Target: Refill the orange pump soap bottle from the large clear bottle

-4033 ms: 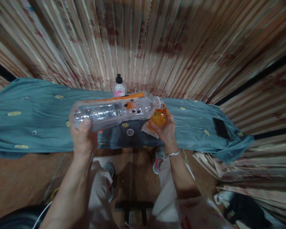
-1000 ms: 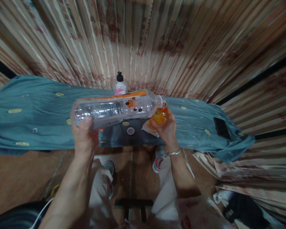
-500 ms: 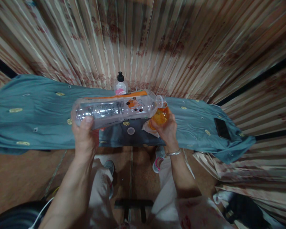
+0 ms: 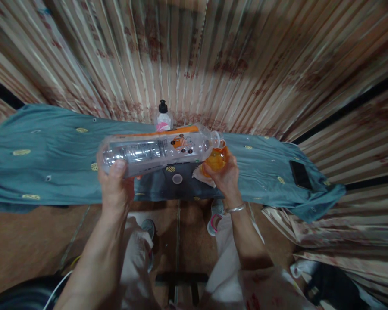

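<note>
My left hand (image 4: 115, 183) grips the base end of a large clear plastic bottle (image 4: 155, 149) with an orange label, held almost level with its open mouth pointing right. The mouth rests over an orange container (image 4: 216, 158) that my right hand (image 4: 225, 176) holds from below and behind. Both hands hover over the front edge of a table draped in blue-green cloth (image 4: 51, 159). A round bottle cap (image 4: 177, 178) lies on the cloth between my hands. A pale rag (image 4: 198, 174) sits under the orange container.
A small bottle with a black cap and pink label (image 4: 163, 118) stands at the back by the striped curtain. A dark phone (image 4: 300, 175) lies on the cloth at the right. My legs and shoes show below the table edge.
Almost nothing differs; the clear bottle stays tipped at the orange container, with only a slight shift of the view.
</note>
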The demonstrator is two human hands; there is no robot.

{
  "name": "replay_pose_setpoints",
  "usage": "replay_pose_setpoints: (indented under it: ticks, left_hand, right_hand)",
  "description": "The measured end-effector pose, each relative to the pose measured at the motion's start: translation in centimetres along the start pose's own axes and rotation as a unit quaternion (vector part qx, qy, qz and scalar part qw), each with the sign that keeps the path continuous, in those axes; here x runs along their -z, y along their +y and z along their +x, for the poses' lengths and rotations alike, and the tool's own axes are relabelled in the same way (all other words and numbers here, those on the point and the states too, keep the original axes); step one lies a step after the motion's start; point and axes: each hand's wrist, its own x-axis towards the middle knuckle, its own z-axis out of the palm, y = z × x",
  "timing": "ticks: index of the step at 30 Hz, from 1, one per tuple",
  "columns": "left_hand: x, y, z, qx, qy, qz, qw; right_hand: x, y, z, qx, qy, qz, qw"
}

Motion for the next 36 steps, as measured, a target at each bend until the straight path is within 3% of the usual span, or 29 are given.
replay_pose_setpoints:
  ticks: [14, 36]
  left_hand:
    - [-0.24, 0.27, 0.1, 0.019, 0.019, -0.006, 1.0]
    - [0.14, -0.14, 0.26, 0.005, 0.003, -0.02, 1.0]
  right_hand:
    - [0.25, -0.25, 0.09, -0.02, -0.015, 0.018, 1.0]
    - [0.28, -0.22, 0.06, -0.012, -0.014, 0.024, 1.0]
